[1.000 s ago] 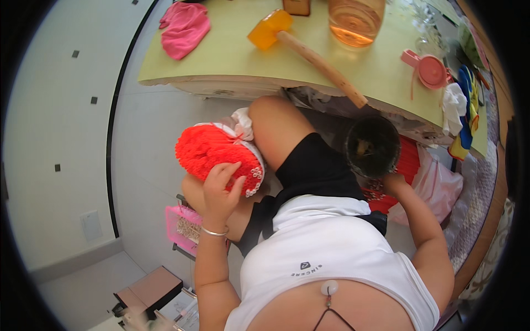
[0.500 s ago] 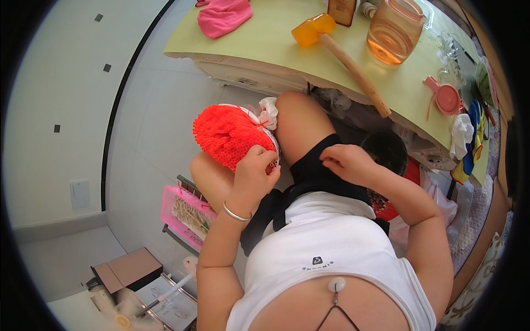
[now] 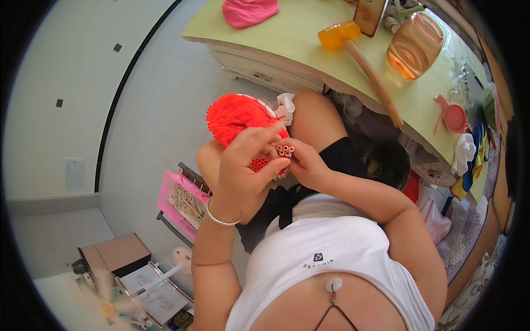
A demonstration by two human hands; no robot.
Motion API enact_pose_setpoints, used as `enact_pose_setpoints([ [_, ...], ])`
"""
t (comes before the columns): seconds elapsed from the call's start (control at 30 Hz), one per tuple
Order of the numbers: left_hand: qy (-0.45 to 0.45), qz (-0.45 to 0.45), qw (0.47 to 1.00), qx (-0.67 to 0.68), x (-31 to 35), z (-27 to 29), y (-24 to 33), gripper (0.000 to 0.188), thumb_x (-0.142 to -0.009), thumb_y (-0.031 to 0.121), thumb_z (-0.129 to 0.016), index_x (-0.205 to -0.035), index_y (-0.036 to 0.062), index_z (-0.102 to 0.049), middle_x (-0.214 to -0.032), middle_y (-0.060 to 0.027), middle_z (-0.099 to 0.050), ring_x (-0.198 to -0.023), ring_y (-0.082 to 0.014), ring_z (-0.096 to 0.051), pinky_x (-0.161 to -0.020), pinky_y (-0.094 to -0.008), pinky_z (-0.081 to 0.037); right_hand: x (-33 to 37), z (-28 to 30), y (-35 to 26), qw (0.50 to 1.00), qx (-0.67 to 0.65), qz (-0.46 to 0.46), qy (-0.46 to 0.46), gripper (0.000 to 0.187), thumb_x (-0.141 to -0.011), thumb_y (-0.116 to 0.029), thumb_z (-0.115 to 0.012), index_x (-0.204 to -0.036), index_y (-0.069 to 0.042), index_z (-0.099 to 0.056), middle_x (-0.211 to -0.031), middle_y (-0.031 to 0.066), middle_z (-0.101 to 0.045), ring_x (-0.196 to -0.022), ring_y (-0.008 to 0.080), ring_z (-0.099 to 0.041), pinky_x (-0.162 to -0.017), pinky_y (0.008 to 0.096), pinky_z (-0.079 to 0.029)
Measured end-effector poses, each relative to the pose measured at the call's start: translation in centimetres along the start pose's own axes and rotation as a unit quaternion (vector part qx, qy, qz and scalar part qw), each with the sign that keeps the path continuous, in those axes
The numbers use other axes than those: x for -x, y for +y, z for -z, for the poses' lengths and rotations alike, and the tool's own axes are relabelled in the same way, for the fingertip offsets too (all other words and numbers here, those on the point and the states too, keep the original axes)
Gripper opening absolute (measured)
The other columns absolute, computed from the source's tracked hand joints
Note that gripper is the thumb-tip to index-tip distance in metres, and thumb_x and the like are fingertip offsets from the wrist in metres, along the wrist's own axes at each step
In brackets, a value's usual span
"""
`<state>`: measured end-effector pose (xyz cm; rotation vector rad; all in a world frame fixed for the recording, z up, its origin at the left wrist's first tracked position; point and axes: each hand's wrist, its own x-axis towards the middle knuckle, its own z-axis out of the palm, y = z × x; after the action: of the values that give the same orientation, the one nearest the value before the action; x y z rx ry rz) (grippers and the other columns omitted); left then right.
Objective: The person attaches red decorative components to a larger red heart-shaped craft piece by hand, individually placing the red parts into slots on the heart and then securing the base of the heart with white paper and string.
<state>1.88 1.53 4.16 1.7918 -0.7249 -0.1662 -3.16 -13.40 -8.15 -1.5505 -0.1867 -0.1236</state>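
Both hands together at the red tube bundle; a small cluster of pale-rimmed tubes held.
Right hand, seen low at the black bucket one second ago and over the lap half a second ago, now meets the left hand; the work has thus become two-handed. Right fingers are pinched on the tube cluster, ends facing up. Left thumb and forefinger stand apart, thumb tip next to the cluster; contact cannot be confirmed. The red tube bundle lies at the knees, off the worktop's front edge, toward its left corner, beside white wrapping.
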Motion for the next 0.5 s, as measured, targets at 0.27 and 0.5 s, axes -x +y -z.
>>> enact_pose_setpoints([
  [0.27,0.0,0.068,0.991,-0.112,4.8,0.5,-5.1,0.026,-0.082,-0.002,-0.07,-0.108,0.0003,-0.067,-0.093,-0.0077,-0.063,-0.079,-0.0151,-0.062,-0.069,-0.0274,-0.051,-0.5,1.5,-1.1,0.996,-0.075,0.023,-0.047,0.024,-0.094,0.006,-0.057,-0.116,0.0,-0.062,-0.112,0.0096,-0.066,-0.106,0.0186,-0.063,-0.092,0.0304,-0.05],
  [0.5,0.004,-0.012,0.953,-0.303,6.7,-5.3,-7.3,0.032,-0.074,0.008,-0.077,-0.106,0.005,-0.071,-0.09,-0.0123,-0.063,-0.076,-0.0292,-0.064,-0.066,-0.038,-0.053,-0.7,2.9,-2.3,0.988,-0.082,-0.07,-0.108,0.018,-0.097,0.009,-0.05,-0.11,-0.003,-0.056,-0.124,0.0113,-0.061,-0.121,0.0199,-0.057,-0.102,0.0324,-0.045],
])
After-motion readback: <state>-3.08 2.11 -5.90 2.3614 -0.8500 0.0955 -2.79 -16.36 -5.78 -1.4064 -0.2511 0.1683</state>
